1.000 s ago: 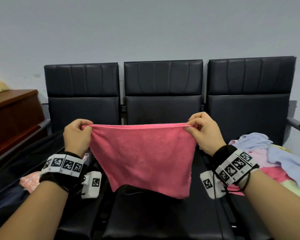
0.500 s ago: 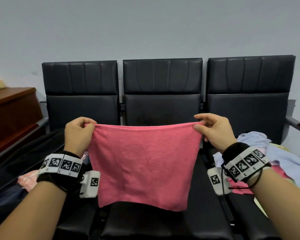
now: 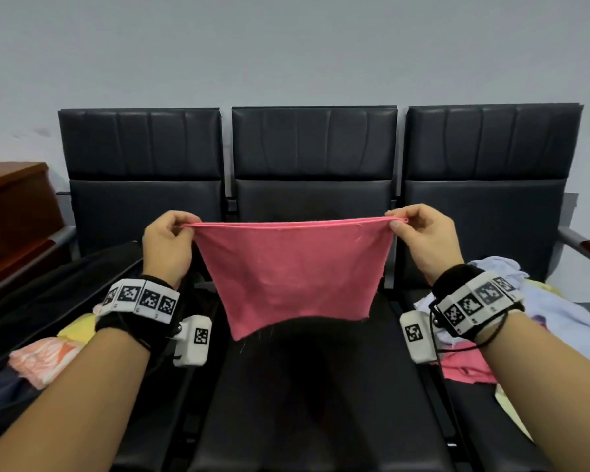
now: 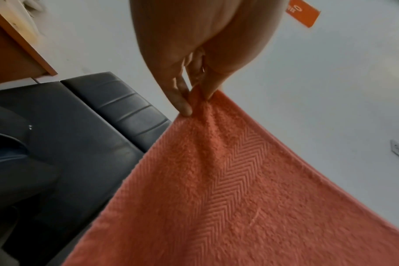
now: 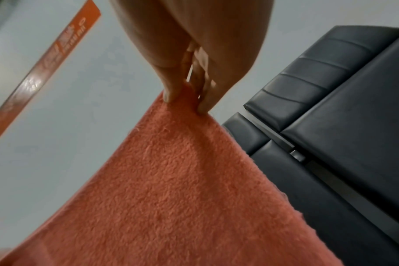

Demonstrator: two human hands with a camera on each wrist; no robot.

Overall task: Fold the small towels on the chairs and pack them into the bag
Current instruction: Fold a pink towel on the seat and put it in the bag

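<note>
Pink towel [image 3: 295, 274] hangs stretched between the hands above the middle seat [image 3: 321, 403]; left hand [image 3: 166, 243] and right hand [image 3: 423, 240] each pinch one top corner. Such shallow fingertip pinches could let a corner slip, spoiling the fold.

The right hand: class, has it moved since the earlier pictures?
Yes. The right hand has gone outward to the right, from the middle chair's right edge across to the right chair, stretching the pink towel.
</note>
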